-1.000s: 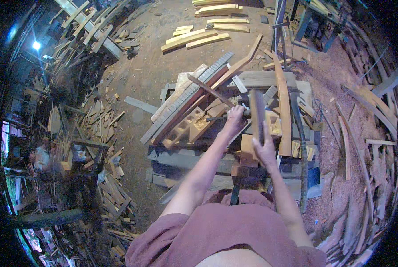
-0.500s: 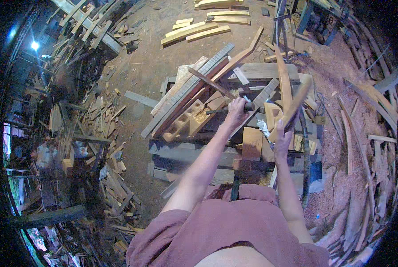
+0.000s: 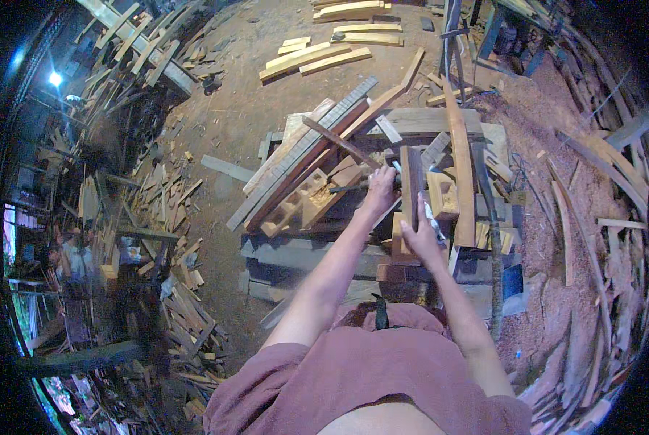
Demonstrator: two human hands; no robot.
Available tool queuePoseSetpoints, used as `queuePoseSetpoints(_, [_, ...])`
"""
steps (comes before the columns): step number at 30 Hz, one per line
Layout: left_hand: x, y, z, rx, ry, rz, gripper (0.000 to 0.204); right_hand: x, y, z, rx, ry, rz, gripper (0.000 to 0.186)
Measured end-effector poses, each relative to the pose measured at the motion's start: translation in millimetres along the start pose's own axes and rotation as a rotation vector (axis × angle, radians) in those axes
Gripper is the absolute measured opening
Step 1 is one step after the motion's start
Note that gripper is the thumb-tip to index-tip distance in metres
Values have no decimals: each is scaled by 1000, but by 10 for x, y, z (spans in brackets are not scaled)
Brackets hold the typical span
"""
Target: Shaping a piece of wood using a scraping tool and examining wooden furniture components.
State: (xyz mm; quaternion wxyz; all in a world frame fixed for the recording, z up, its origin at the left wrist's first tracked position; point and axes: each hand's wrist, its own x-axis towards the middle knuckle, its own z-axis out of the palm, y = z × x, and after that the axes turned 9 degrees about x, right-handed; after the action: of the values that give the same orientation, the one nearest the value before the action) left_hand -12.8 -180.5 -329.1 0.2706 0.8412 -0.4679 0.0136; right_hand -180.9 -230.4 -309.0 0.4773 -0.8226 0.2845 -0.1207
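My left hand (image 3: pixel 382 191) is closed round a dark, narrow tool, one end of which pokes out on the left; its exact kind is hidden by my fingers. My right hand (image 3: pixel 422 238) grips the near end of a brown wooden batten (image 3: pixel 411 181), which points away from me just right of my left hand. Left of both hands lies a pale wood piece with square hollows (image 3: pixel 290 206). A hollowed light block (image 3: pixel 444 194) sits right of the batten, and a plain wooden block (image 3: pixel 401 239) lies beneath my right hand.
Long boards (image 3: pixel 306 152) lie slantwise on the left of the low timber bench (image 3: pixel 303 250). A tall plank (image 3: pixel 461 159) leans on the right. Cut pale strips (image 3: pixel 306 61) rest on the ground beyond, and scrap wood (image 3: pixel 194 312) is heaped at left.
The batten in my right hand has swung left and inward, from over the tall plank to beside my left hand. My left hand has moved slightly left and nearer, still gripping the dark tool.
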Motion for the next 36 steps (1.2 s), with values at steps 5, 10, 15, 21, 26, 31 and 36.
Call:
queuePoseSetpoints(5, [-58,-184,-22,11,67,38,42,56,-408,-387,587,207,7,62])
queuePoseSetpoints(10, [14,-56,35,29,9,-19,45,131,319,55,200,266,-125,64])
queuePoseSetpoints(15, [-93,-198,-36,15,35,-46,43,108,-102,-194,520,129,13,71])
queuePoseSetpoints(21, [-46,-141,118,25,14,-30,43,88,119,38,83,-6,-110,76])
queuePoseSetpoints(26, [-36,-83,89,40,22,-10,45,-8,-78,-223,276,21,80,77])
queuePoseSetpoints(31, [-5,-42,23,71,-7,-91,44,-75,-24,-460,438,167,56,73])
queuePoseSetpoints(36, [-10,-31,-185,-38,265,-72,40,-358,179,-608,473,145,117,72])
